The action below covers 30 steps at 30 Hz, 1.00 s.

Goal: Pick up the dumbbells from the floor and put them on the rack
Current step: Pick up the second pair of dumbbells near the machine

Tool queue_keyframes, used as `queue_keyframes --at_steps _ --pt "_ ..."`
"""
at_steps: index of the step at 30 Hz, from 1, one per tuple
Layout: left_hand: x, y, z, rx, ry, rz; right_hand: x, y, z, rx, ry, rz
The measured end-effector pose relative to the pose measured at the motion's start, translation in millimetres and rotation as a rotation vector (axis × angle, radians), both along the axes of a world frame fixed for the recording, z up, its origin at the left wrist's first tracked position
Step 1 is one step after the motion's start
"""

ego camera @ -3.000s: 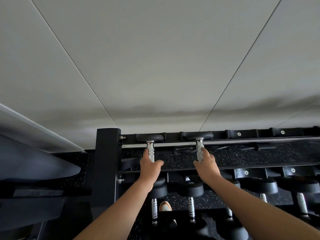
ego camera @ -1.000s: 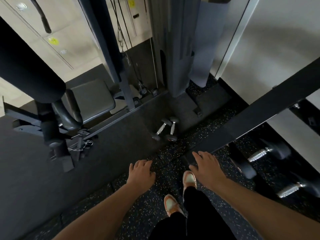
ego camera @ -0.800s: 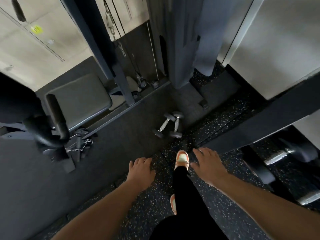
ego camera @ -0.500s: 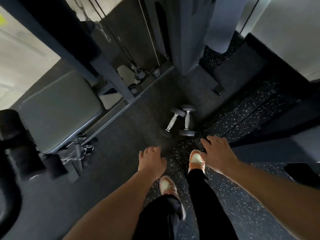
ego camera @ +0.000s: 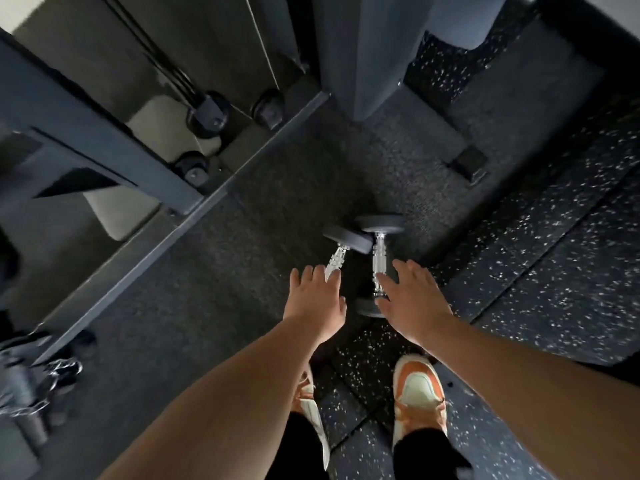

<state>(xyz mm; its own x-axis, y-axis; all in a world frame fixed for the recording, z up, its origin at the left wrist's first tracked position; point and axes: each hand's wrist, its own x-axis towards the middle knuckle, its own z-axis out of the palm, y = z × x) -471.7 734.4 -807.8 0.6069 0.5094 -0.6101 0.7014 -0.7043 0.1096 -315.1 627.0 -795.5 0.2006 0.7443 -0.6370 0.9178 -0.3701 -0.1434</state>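
Note:
Two small dumbbells with black round ends and chrome handles lie side by side on the dark floor mat. The left dumbbell (ego camera: 341, 247) slants; its near end is hidden under my left hand (ego camera: 313, 301). The right dumbbell (ego camera: 379, 258) points straight away from me, its near end partly covered by my right hand (ego camera: 412, 301). Both hands hover just over the handles, palms down, fingers spread, holding nothing. The rack is out of view.
A cable machine's grey frame (ego camera: 104, 147) with pulleys (ego camera: 207, 114) crosses the left side, and its upright column (ego camera: 367, 46) rises behind the dumbbells. A chain and handle (ego camera: 52, 372) lie at the far left. My orange and white shoes (ego camera: 419, 393) stand on speckled rubber flooring (ego camera: 554, 271).
I have turned from the rack, stepped toward the two dumbbells on the floor and bent down; both open hands have dropped from above my feet to right over the handles.

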Motion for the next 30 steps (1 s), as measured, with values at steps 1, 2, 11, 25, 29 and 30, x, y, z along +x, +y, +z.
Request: queue_keyframes --at_steps 1,2,11,25,29,30 --pt "1.0 1.7 -22.0 -0.007 -0.001 0.025 -1.1 4.3 -21.1 -0.004 0.008 -0.035" --pt "2.7 3.6 -42.4 -0.023 -0.008 0.069 -2.1 8.9 -40.7 -0.001 0.017 -0.074" --pt "41.5 27.3 -146.9 -0.394 -0.160 0.786 -0.4 45.4 -140.9 -0.005 0.327 -0.902" --pt "34.4 21.6 -79.2 -0.418 -0.255 0.959 1.7 30.3 -96.3 0.210 0.436 -1.169" --pt "27.0 7.1 3.2 -0.416 -0.320 0.990 11.8 8.8 -11.6 0.229 0.507 -1.192" --pt "25.5 2.1 27.6 -0.414 -0.328 1.003 12.9 2.6 14.4 0.231 0.523 -1.204"
